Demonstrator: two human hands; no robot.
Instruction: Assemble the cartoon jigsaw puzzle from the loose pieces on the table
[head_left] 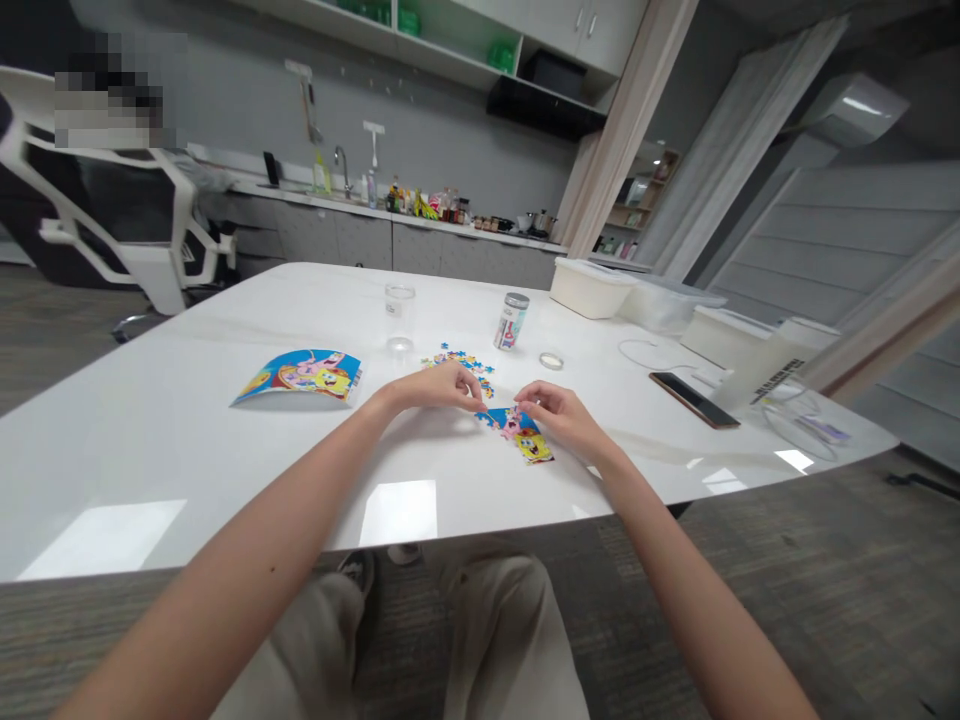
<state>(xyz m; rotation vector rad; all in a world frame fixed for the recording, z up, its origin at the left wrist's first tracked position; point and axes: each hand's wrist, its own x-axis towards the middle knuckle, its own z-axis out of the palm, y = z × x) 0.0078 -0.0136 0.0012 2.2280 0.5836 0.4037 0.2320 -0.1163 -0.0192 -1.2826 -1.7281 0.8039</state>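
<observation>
A partly joined jigsaw puzzle (pixel 531 445) in blue, pink and yellow lies on the white table between my hands. My left hand (pixel 448 388) touches its upper left side, with thumb and fingertips pressed together; whatever they pinch is too small to make out. At the upper right side of the puzzle, my right hand (pixel 559 412) has its thumb and index finger closed near the top edge, and any piece there is hidden. Just beyond my hands is a pile of loose puzzle pieces (pixel 459 356). A curved picture sheet (pixel 307 376) with the same cartoon characters lies to the left.
Behind the pieces stand a clear jar (pixel 400 318) and a printed can (pixel 511 322), with a round lid (pixel 550 360) nearby. A phone (pixel 694 400), cables and white bins (pixel 592 288) occupy the right side. An office chair (pixel 127 200) is beyond the table's left.
</observation>
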